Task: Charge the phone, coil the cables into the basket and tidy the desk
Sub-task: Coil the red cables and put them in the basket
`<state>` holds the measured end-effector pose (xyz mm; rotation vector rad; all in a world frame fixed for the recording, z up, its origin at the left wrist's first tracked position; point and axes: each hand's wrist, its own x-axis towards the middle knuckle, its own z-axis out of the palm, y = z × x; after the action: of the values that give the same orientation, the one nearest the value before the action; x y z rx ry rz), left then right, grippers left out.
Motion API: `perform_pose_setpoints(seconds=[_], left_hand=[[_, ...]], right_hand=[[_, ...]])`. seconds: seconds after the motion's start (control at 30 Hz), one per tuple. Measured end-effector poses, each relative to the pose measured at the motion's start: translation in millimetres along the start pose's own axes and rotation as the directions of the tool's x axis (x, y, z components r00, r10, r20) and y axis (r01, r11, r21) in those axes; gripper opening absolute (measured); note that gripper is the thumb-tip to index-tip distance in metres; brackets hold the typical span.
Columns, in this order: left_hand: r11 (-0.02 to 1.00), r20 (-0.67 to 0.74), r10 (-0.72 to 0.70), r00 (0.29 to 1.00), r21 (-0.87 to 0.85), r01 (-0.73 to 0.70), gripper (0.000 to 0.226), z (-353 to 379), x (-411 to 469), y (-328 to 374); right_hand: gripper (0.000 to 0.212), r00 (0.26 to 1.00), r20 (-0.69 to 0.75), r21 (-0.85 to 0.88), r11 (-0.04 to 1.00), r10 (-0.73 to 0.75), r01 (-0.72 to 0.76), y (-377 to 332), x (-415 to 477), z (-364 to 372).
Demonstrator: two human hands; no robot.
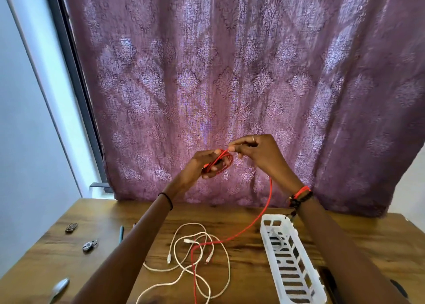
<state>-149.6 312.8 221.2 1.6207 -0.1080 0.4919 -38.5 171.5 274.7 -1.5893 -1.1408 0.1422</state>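
Note:
Both hands are raised above the desk in front of the curtain. My left hand (207,164) is shut on a small coil of the red cable (268,203). My right hand (255,150) pinches the same cable just right of the coil. The rest of the red cable hangs down to the wooden desk (241,214) and crosses a loose white cable (202,255) lying tangled there. A white slotted basket (296,287) stands on the desk at the right, with a coiled white cable inside its far end. A dark phone (327,280) lies partly hidden behind the basket.
On the left of the desk lie a small brown object (71,227), a metal padlock (89,245), a teal pen (121,233) and a silver spoon (60,287). A purple patterned curtain (230,85) hangs behind the desk. A dark object (399,287) sits at the right edge.

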Motion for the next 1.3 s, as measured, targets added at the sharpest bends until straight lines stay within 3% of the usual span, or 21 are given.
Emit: perform_pose_setpoints(seconds=[0.1, 0.23, 0.37, 0.63, 0.9, 0.97, 1.03, 1.13, 1.2, 1.3], left_hand=[[0.968, 0.036, -0.041, 0.999, -0.245, 0.049, 0.035, 0.0, 2.2, 3.2], [0.816, 0.067, -0.050, 0.997, -0.573, 0.079, 0.040, 1.7, 2.4, 6.9], [0.698, -0.015, 0.000, 1.000, -0.716, -0.010, 0.041, 5.8, 4.2, 8.7], [0.640, -0.202, -0.022, 0.979, -0.755, -0.142, 0.042, 0.7, 9.3, 20.0], [0.664, -0.362, -0.048, 0.931, -0.708, -0.241, 0.040, 3.8, 17.3, 38.9], [0.714, -0.409, -0.059, 0.911, -0.655, -0.247, 0.040, 5.9, 19.9, 39.6], [0.840, -0.463, -0.033, 0.886, -0.494, -0.227, 0.037, 11.3, 23.0, 39.1], [0.995, -0.499, 0.081, 0.863, -0.007, -0.098, 0.022, 22.2, 24.3, 39.8], [0.967, -0.476, 0.148, 0.867, 0.255, -0.026, 0.017, 25.7, 22.3, 38.1], [0.858, -0.379, 0.234, 0.895, 0.514, -0.006, 0.016, 26.9, 19.2, 27.9]], right_hand=[[0.017, 1.000, -0.032, 0.128, 0.992, -0.001, 0.005, -2.0, 2.7, 1.0], [0.014, 0.994, -0.065, 0.307, 0.949, 0.089, -0.065, 0.7, 4.7, 10.4], [0.020, 0.983, -0.100, 0.370, 0.923, 0.156, -0.109, 6.0, 2.1, 21.5], [0.024, 0.983, -0.150, 0.109, 0.990, 0.106, -0.090, 11.2, -7.0, 34.0], [0.024, 0.999, -0.015, -0.186, 0.981, 0.045, -0.047, 9.2, -20.2, 43.4], [0.024, 0.999, 0.040, -0.282, 0.959, 0.033, -0.020, 7.3, -23.7, 43.5], [0.020, 0.997, 0.076, -0.340, 0.940, 0.033, -0.005, 3.3, -26.9, 43.4], [0.022, 0.992, 0.111, -0.376, 0.926, 0.057, -0.012, -3.7, -30.0, 40.9], [0.018, 0.989, 0.136, -0.406, 0.914, 0.053, 0.007, -8.2, -31.9, 37.7], [0.018, 0.990, 0.137, -0.449, 0.893, 0.028, 0.037, -14.6, -33.4, 30.5]])
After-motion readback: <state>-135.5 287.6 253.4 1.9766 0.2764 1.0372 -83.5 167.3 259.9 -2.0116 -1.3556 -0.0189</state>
